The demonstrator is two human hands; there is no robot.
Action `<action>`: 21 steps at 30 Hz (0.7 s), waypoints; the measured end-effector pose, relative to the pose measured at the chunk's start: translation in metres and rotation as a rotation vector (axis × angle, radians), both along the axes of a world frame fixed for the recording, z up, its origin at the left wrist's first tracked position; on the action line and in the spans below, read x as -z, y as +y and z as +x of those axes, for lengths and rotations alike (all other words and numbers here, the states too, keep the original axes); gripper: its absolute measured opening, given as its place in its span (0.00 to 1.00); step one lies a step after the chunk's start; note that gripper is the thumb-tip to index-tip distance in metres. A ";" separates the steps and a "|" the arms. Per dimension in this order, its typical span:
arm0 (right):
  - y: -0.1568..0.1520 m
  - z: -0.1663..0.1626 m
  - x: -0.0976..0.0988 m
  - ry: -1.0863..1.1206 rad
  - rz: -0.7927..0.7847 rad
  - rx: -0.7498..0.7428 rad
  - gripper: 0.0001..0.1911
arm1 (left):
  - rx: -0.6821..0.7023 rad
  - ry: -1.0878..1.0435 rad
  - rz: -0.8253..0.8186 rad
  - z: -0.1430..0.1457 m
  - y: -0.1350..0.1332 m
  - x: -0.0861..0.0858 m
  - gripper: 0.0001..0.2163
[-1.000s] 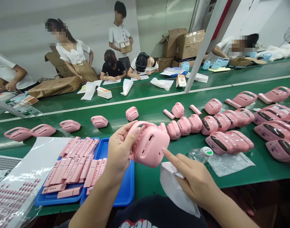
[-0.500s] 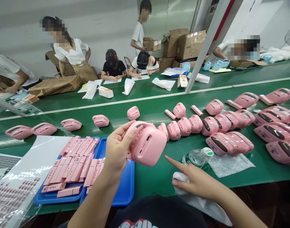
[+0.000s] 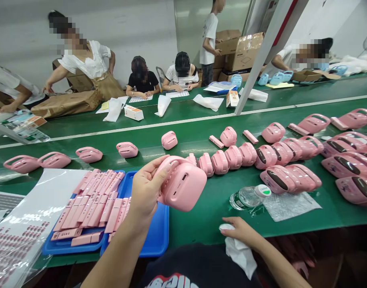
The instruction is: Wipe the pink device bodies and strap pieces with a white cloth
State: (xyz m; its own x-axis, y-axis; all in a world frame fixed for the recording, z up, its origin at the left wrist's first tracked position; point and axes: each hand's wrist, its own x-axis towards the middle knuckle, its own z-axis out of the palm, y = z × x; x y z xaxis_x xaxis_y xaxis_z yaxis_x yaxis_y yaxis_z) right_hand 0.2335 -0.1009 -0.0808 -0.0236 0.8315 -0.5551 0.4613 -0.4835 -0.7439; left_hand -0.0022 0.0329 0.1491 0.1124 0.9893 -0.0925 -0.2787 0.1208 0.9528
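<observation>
My left hand (image 3: 145, 192) is wrapped round a pink plastic device (image 3: 183, 186) with a handle, held up above the blue tray (image 3: 157, 236). Its flat side with small slots faces me. My right hand (image 3: 240, 231) rests low at the table's near edge, fingers closed on a white cloth (image 3: 239, 252). A clear water bottle (image 3: 249, 196) lies just beyond that hand.
The blue tray holds several pink strip parts (image 3: 96, 206). Many pink devices (image 3: 291, 160) lie in rows on the green belt (image 3: 186, 138) to the right, others spaced to the left. A sheet of stickers (image 3: 18, 236) lies at left. Other people work across the far table.
My right hand has drawn back from the pink device down to the table edge, taking the white cloth with it. The left hand keeps the device, shifted slightly left.
</observation>
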 end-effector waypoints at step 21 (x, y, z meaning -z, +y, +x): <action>0.014 -0.026 -0.084 0.717 0.322 0.816 0.15 | -0.018 -0.061 -0.052 -0.001 -0.002 -0.002 0.17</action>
State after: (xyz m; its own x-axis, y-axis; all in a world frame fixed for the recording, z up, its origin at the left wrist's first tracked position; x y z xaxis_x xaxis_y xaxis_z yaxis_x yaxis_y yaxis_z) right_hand 0.2079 -0.0864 0.0028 0.3649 0.8456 -0.3896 -0.4870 -0.1833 -0.8540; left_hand -0.0034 0.0305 0.1508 0.1014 0.9853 -0.1374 -0.3383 0.1641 0.9266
